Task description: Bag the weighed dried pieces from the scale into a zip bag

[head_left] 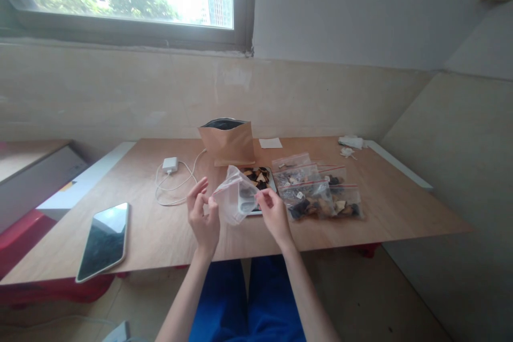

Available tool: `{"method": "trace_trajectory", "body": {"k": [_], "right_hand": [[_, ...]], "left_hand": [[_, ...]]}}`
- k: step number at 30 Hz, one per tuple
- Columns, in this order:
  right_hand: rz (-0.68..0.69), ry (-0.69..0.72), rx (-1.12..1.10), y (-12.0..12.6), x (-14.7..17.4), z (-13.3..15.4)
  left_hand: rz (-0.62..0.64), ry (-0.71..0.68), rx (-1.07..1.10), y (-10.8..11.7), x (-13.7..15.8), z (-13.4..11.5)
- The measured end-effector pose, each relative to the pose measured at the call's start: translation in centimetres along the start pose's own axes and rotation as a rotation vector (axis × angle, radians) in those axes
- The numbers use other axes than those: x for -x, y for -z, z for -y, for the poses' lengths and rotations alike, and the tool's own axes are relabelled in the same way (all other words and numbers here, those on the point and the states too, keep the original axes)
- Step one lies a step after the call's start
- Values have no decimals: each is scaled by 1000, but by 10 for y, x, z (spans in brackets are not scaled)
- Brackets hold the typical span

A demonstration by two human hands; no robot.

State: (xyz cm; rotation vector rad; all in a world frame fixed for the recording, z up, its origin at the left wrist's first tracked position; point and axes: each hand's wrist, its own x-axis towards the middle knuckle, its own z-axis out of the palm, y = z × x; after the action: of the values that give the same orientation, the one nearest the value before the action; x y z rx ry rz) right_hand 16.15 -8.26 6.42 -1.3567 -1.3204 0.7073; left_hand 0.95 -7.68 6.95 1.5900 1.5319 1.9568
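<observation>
Empty clear zip bag (236,200) held up just above the wooden table (160,224), left hand (203,214) pinching its left edge, right hand (273,212) gripping its right edge, bag stretched between both sets of fingertips, filled bags (320,192) just beside.

Both hands are up over the wooden table (360,214), pulling an empty clear zip bag (236,197) open between them. The left hand (203,214) pinches one lip, the right hand (274,212) the other. Just past the right hand lie filled bags (320,192); beyond both stands a brown paper pouch (228,141).
</observation>
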Motion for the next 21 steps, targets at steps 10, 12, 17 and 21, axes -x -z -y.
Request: {"method": "trace_trajectory", "body": {"k": [10,12,17,21], "right_hand": [[-228,266,513,-18,-23,-39],[-267,269,583,-24,-27,-44],[-321,244,689,-35,-30,-51],[-337,253,702,-35,-29,-56]], "left_hand": [[-240,140,54,-57,-16,55],[-286,180,80,-67,-17,61],[-312,283,92,-73,-13,67],[-283,308,78,-70,-10,67]]}}
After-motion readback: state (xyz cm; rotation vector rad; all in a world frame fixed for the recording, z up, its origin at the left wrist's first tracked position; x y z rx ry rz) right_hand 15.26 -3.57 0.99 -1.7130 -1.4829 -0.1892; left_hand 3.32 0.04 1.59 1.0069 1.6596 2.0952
